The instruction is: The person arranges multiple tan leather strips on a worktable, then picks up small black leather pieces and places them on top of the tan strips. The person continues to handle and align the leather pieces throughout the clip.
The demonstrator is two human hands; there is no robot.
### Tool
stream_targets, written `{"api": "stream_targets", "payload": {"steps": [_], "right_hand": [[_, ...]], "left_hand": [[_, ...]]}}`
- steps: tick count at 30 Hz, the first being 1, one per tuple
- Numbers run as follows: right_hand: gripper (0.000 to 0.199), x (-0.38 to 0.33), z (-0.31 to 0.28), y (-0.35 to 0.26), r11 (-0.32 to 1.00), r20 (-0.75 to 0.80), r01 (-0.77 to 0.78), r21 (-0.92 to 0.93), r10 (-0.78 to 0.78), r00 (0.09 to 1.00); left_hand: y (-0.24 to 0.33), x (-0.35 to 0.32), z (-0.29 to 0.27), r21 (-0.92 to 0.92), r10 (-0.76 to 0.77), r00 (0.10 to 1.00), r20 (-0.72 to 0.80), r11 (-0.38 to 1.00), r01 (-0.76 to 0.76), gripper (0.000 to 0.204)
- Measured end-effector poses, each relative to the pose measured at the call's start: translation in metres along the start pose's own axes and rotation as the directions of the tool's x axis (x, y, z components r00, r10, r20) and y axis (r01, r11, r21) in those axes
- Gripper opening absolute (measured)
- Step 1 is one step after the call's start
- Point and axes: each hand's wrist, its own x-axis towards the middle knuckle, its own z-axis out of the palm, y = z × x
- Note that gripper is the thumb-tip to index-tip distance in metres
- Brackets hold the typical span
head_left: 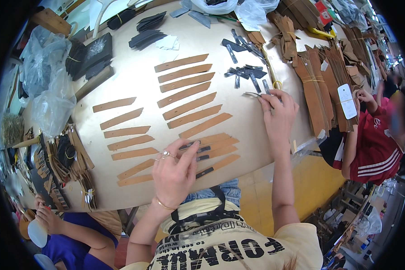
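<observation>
The left hand [175, 168], which wears a ring and a thin bracelet, is bent downward with the fingers close together; the fingertips press on a small dark grey flat strip [190, 146] that lies on a tan leather strap piece [213, 140] near the table edge. The hand is not wrapped around anything, it only pins the strip in place. The right hand [279, 114] reaches further out, and its fingertips pinch the end of another narrow dark strip [253, 94], taken from a loose pile of dark grey strips [243, 72] just beyond it.

These dark strips look thin and very light, probably a little flexible, so I judge they will slide easily on the smooth surface. It seems best to hold one by its end with two fingertips, or to press it flat from above. The tan pieces look stiffer and flat, and they should stay where they are put.

More tan pieces lie in two rows [189, 87] on the big brown paper-covered table [135, 74]. To the right stand tied bundles of brown leather pieces [317, 85]. Clear plastic bags [47, 72] are at the left. Other people sit at both sides.
</observation>
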Motion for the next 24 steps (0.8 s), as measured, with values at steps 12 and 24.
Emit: {"api": "stream_targets", "payload": {"steps": [12, 24], "right_hand": [[0.016, -0.028, -0.041, -0.074, 0.794, 0.217, 0.168, 0.585, -0.352, 0.91], [0.036, -0.013, -0.001, -0.115, 0.596, 0.527, -0.372, 0.712, -0.104, 0.843]], "left_hand": [[0.005, 0.014, 0.006, -0.445, -0.09, 0.995, -0.032, 0.893, 0.067, 0.022], [-0.015, 0.016, 0.014, -0.551, -0.585, 0.806, 0.092, 0.644, 0.53, 0.009]]}}
